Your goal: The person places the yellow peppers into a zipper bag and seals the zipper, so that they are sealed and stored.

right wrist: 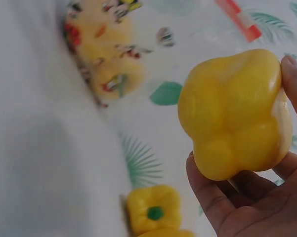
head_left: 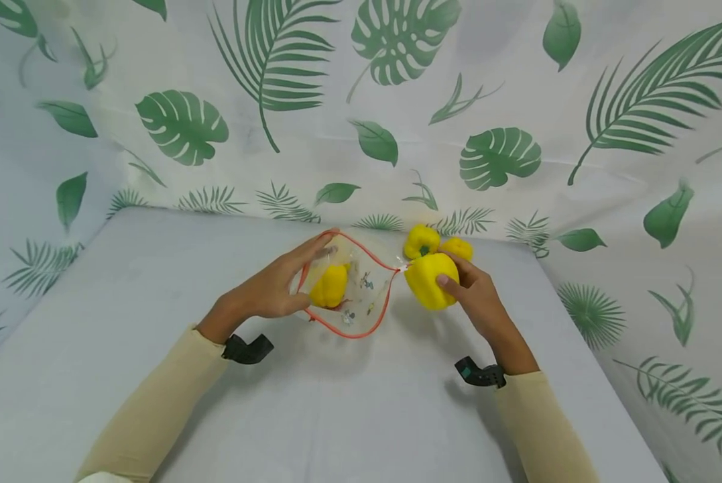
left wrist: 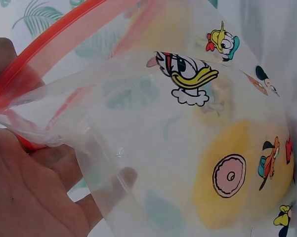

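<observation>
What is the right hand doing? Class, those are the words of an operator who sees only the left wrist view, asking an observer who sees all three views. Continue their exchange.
Observer: The right hand holds a yellow pepper beside the open mouth of the bag.

Operator: I can make out a pepper inside the bag. Are there more outside, besides the held one?

Observer: Yes. In the head view, two more peppers lie beyond the held one, near the far edge of the table.

Operator: Which end of the held pepper faces the right wrist camera?

Observer: Its lobed end; no stem shows on it in that view.
</observation>
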The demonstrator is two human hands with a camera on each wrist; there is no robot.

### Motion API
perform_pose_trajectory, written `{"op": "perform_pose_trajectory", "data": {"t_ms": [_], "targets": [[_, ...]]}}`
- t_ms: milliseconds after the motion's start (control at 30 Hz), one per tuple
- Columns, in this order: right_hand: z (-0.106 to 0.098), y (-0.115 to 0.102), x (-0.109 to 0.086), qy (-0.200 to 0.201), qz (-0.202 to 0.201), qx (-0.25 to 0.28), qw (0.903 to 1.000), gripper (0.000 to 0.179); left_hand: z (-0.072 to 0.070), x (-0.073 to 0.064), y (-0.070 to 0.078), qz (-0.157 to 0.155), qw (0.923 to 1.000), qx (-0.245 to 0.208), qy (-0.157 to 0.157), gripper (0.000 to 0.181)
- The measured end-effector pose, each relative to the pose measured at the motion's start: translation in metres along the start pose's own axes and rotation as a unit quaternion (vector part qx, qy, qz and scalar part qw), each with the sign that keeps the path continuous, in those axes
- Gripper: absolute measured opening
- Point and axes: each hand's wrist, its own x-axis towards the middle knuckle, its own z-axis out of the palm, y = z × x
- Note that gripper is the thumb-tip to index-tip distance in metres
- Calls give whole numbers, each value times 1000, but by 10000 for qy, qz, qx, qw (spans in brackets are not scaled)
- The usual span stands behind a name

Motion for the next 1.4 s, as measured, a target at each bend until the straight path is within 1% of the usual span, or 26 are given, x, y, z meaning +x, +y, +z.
{"op": "perform_pose_trajectory", "data": {"t_ms": [133,367,467,533,667,833,1000,1100,1167,1267,1333,1400], "targets": [[-1,-14,-6,116,-428,160,9989,65,-1,1,0,-121,9999,-27,-16,95],[-1,-29,-15,296,-1095,439,9926,58,-1,2,-2,8,10000,-54,29,95],[0,-33,-18,340,-1289,517,9897,55,-1,2,-2,-7,10000,-85,24,95],[2,-38,-20,287,-1411,626,9876,54,0,1,-3,-42,9999,-112,-13,95],[7,-53,-29,-72,-1676,876,9819,52,1,1,-2,-93,9998,-98,-112,95],[21,-69,-38,-620,-2069,1096,9702,58,1,3,0,-152,9997,-75,-156,97],[42,-75,-35,-1141,-2515,1141,9543,63,0,3,2,-298,9993,-109,-216,98],[54,-77,-33,-1365,-2667,1119,9475,65,1,4,3,-376,9988,-171,-251,99],[61,-78,-33,-1480,-2677,1054,9462,66,2,4,3,-410,9986,-210,-278,100],[72,-77,-32,-1624,-2636,867,9469,67,2,4,3,-435,9983,-238,-312,100],[79,-76,-30,-1687,-2606,698,9480,65,1,4,4,-425,9983,-204,-343,100],[85,-74,-28,-1738,-2636,571,9471,65,1,4,5,-383,9984,-172,-369,99]]}}
